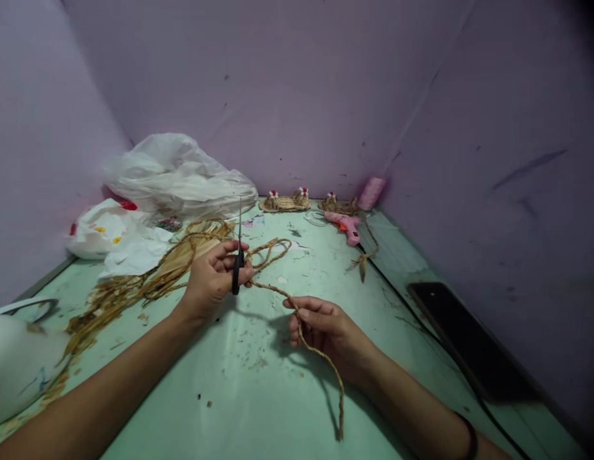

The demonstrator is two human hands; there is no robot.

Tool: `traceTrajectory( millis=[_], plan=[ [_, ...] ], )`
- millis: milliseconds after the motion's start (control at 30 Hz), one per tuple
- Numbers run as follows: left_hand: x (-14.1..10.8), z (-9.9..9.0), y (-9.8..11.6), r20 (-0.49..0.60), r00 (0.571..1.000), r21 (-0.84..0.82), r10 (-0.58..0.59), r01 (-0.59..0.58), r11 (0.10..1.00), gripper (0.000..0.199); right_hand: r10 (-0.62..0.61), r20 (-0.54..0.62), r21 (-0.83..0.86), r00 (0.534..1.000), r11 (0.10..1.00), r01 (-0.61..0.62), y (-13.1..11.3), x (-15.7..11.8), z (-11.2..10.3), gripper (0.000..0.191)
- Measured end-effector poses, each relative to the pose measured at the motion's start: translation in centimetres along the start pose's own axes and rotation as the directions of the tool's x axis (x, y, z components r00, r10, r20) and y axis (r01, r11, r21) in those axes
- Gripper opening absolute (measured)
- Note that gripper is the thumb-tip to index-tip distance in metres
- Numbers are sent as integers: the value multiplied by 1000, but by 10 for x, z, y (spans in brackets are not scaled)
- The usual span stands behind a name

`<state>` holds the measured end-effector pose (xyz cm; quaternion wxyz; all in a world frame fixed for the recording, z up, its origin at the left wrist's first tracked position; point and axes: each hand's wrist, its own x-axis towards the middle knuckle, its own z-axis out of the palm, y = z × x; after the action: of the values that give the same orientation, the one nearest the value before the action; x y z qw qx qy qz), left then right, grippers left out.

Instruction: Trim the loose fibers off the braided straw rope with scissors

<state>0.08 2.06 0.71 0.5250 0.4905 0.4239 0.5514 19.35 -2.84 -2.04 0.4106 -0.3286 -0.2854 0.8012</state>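
Observation:
My left hand (214,275) is closed around a pair of scissors (238,263) with black handles, blades pointing up and away. A looped part of a twisted straw-coloured cord (276,246) sticks out past the same fingers. From there the cord runs right to my right hand (328,329), which pinches it between thumb and fingers. The cord's loose end hangs down toward the front of the table. Beside my left hand lies a bundle of dried plant fibre (167,268).
Behind are white plastic bags (182,176), small woven pieces (286,203) with red and white trim, a pink thread spool (372,193) and a pink glue gun (345,227). A dark phone (469,342) and black cable lie right; a white rounded object (19,364) stands left.

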Motion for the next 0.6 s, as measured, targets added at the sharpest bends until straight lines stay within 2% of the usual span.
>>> traceTrajectory(
  millis=[233,333,400,467,500,533,600],
  plan=[
    [2,0,-8,-19,999,41,-29,30,999,49,-29,-52,-52,998,998,27,6,1,0,26],
    [4,-4,-5,-46,997,169,-69,76,983,48,-64,-85,-63,994,996,59,7,3,0,26],
    [2,-8,3,-46,999,332,-13,27,943,42,-81,-115,-72,990,995,73,4,4,1,27],
    [-2,-11,14,65,989,564,131,-145,813,36,-102,-146,-88,984,992,90,-1,3,1,27],
    [-6,-11,19,187,964,663,188,-264,701,32,-115,-160,-97,980,990,100,-4,2,1,27],
    [-10,-10,23,335,919,720,207,-392,573,30,-128,-170,-106,977,988,110,-6,1,2,26],
    [-17,-6,29,586,794,720,160,-601,347,34,-149,-178,-114,973,985,130,-11,-2,2,25]
  ],
)
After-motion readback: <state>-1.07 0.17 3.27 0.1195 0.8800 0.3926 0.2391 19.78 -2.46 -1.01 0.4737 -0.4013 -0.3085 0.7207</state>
